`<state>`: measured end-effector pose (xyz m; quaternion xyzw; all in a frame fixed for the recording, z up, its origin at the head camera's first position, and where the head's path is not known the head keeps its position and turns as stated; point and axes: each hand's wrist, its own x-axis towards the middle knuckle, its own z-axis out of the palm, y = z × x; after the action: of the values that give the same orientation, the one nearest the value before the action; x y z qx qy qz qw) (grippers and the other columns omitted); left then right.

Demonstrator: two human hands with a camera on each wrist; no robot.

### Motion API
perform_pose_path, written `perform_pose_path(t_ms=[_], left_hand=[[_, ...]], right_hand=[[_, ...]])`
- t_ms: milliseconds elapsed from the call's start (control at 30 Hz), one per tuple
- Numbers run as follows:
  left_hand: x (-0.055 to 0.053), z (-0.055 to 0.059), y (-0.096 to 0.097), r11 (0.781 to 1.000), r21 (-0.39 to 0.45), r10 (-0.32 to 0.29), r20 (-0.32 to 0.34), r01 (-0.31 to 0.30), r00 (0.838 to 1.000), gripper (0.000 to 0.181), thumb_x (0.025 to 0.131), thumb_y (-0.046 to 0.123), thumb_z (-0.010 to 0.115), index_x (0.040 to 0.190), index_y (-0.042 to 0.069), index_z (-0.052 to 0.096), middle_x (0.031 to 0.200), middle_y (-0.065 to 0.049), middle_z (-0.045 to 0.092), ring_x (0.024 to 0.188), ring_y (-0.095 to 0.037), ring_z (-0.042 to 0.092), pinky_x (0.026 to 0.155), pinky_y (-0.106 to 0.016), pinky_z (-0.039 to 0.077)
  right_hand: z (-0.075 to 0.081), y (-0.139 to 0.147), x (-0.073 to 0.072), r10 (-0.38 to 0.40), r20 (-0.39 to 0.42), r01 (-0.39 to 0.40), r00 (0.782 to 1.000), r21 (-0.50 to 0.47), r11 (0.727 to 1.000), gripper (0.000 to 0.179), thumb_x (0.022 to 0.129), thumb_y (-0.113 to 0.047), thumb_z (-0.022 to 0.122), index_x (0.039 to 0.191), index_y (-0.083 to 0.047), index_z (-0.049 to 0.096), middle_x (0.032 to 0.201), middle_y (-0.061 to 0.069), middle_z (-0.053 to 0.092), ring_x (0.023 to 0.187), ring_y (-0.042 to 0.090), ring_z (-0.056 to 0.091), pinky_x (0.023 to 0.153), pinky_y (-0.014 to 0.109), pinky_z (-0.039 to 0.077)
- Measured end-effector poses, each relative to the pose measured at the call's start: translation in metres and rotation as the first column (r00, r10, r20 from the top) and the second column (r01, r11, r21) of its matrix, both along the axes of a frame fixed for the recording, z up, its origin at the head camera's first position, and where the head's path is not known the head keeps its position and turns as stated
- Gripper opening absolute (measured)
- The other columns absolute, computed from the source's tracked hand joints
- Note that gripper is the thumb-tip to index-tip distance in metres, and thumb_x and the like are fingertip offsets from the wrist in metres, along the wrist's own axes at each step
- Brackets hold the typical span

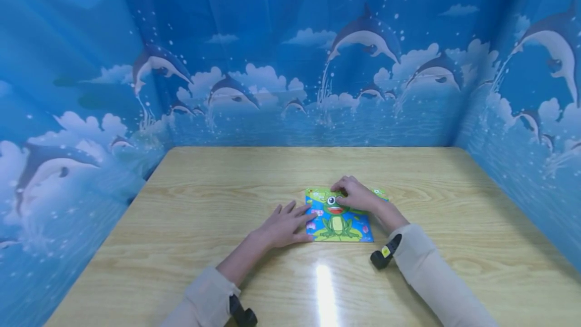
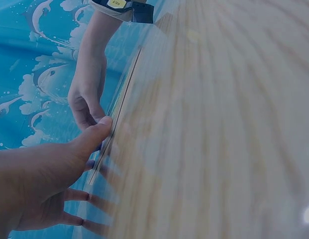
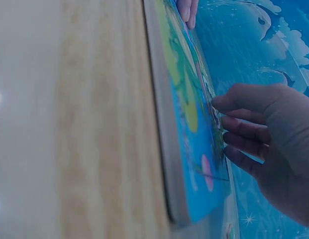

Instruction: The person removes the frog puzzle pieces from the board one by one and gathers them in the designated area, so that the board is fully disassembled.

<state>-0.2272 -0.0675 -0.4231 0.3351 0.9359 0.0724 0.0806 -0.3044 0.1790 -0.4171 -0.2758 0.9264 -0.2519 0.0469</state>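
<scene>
A flat board (image 1: 337,234) with a frog picture on a blue ground lies on the table; a thin seam crosses its surface in the right wrist view. My left hand (image 1: 283,226) has its fingers spread at the board's left edge, with fingertips overlapping that side. In the left wrist view the left thumb (image 2: 97,132) lies along the board's near edge. My right hand (image 1: 358,195) reaches over the upper right part, hiding some of the frog's head. Its thumb and slightly bent fingers (image 3: 244,144) meet the picture's surface in the right wrist view.
The board lies on a wood-grain table (image 1: 218,185). Blue curtains (image 1: 272,64) printed with dolphins hang behind and at both sides of the table. A black wrist camera (image 1: 242,313) sits on the left sleeve, another camera (image 1: 385,254) on the right one.
</scene>
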Motion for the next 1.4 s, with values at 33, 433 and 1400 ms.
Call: perform_pose_path(t_ms=[33, 433, 1400], left_hand=[[0.0, 0.0, 0.0, 1.0, 0.0, 0.0, 0.001, 0.0, 1.0, 0.064, 0.09, 0.057, 0.041, 0.145, 0.028, 0.028, 0.151, 0.0, 0.018, 0.134, -0.036, 0.015, 0.105, -0.056, 0.013], [0.0, 0.001, 0.0, 1.0, 0.01, -0.002, 0.001, 0.002, 1.0, 0.064, 0.09, 0.057, 0.042, 0.145, 0.028, 0.028, 0.151, -0.001, 0.018, 0.134, -0.037, 0.015, 0.105, -0.057, 0.013], [0.001, 0.001, -0.001, 1.0, 0.019, -0.008, 0.001, 0.008, 1.0, 0.064, 0.09, 0.056, 0.042, 0.145, 0.027, 0.028, 0.151, -0.002, 0.019, 0.134, -0.037, 0.016, 0.105, -0.057, 0.013]], right_hand=[[0.001, 0.001, 0.0, 0.013, 0.009, -0.013, 1.0, 0.002, 1.0, 0.031, 0.083, -0.013, 0.065, 0.112, -0.001, 0.061, 0.102, 0.007, 0.053, 0.091, 0.022, 0.045, 0.077, 0.037, 0.044], [0.002, 0.011, 0.003, 0.094, 0.108, -0.084, 0.99, -0.09, 0.992, 0.045, 0.08, -0.006, 0.067, 0.123, 0.0, 0.056, 0.11, 0.009, 0.048, 0.097, 0.024, 0.051, 0.082, 0.037, 0.047], [0.003, 0.012, -0.003, 0.145, -0.031, -0.145, 0.989, -0.003, 0.989, 0.037, 0.081, 0.002, 0.065, 0.118, 0.0, 0.061, 0.112, 0.012, 0.055, 0.094, 0.023, 0.056, 0.078, 0.034, 0.05]])
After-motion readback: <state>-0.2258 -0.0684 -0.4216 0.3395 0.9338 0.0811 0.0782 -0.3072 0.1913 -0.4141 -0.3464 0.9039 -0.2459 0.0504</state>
